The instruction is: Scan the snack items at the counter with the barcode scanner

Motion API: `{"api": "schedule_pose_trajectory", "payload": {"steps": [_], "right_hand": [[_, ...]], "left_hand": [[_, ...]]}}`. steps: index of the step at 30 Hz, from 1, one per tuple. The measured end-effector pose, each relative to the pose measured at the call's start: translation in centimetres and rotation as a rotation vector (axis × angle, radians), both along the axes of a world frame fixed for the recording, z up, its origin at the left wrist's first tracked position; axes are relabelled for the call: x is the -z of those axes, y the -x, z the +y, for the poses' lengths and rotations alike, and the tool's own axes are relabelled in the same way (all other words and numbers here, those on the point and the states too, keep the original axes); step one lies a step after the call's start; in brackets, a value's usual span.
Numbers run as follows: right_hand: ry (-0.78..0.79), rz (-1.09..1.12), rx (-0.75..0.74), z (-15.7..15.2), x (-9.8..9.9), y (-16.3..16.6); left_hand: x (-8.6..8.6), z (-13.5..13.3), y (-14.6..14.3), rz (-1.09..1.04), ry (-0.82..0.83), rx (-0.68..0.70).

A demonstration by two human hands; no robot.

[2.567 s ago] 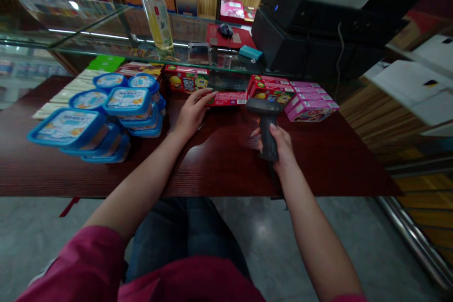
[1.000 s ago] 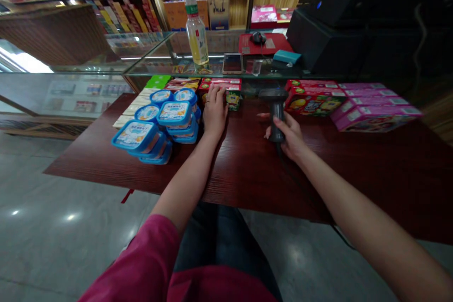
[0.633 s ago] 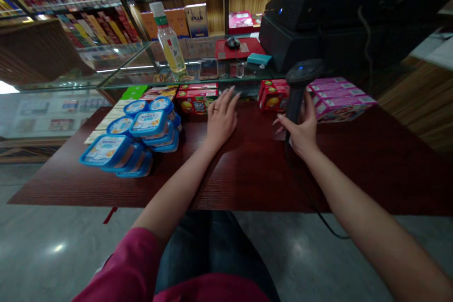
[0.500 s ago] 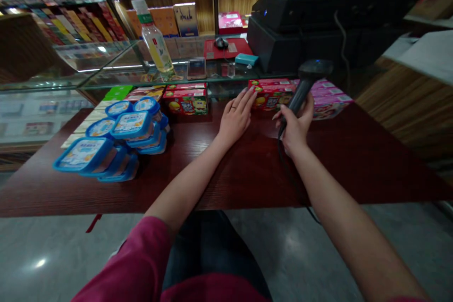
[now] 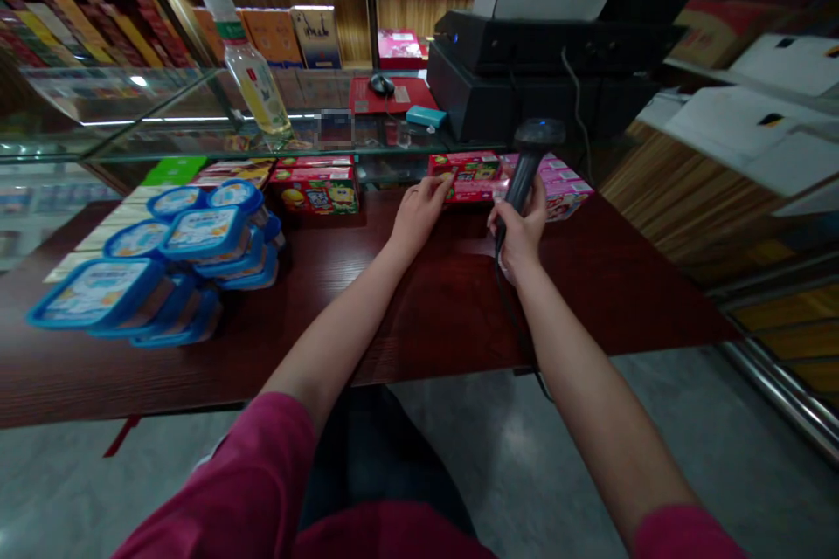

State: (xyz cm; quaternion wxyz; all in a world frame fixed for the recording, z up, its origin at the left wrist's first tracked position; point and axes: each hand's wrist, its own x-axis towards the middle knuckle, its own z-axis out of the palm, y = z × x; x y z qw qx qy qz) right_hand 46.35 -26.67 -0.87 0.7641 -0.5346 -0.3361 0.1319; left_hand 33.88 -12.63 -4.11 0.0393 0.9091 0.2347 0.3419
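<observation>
My right hand (image 5: 517, 231) is closed round the handle of a dark barcode scanner (image 5: 532, 153), held upright with its cable trailing down off the table. My left hand (image 5: 418, 214) reaches forward, its fingers curled on the near left edge of a stack of red snack boxes (image 5: 467, 172) at the back of the dark wooden table (image 5: 426, 314). Pink boxes (image 5: 564, 192) lie just right of the red stack, partly hidden behind the scanner and my right hand.
Several blue-rimmed tubs (image 5: 163, 258) are piled at the left. More red boxes (image 5: 315, 185) sit at the back centre. Behind is a glass counter (image 5: 197, 140) with a bottle (image 5: 253, 74), a phone and a black register (image 5: 530, 74). Shelves of goods line the back.
My left hand left the centre red boxes and slid right to the red stack by the pink boxes. My right hand lifted the scanner upright and carried it right and forward. The view swung.
</observation>
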Motion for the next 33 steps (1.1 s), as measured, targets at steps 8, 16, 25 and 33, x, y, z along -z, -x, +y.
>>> {"api": "schedule_pose_trajectory", "payload": {"steps": [8, 16, 25, 33], "right_hand": [[-0.028, 0.110, -0.281, -2.6, -1.7, 1.9], [0.144, 0.198, -0.492, -5.3, -0.4, 7.8], [0.184, 0.168, -0.526, -5.4, 0.5, 8.4], [0.185, 0.167, -0.525, -5.5, 0.3, 8.6]], "left_hand": [[0.4, 1.6, 10.5, -0.186, 0.114, -0.125], [0.8, 3.0, 13.0, -0.253, 0.198, -0.110], [0.9, 3.0, 12.8, -0.237, 0.219, -0.081], [1.0, 3.1, 12.7, -0.241, 0.223, -0.081]]}}
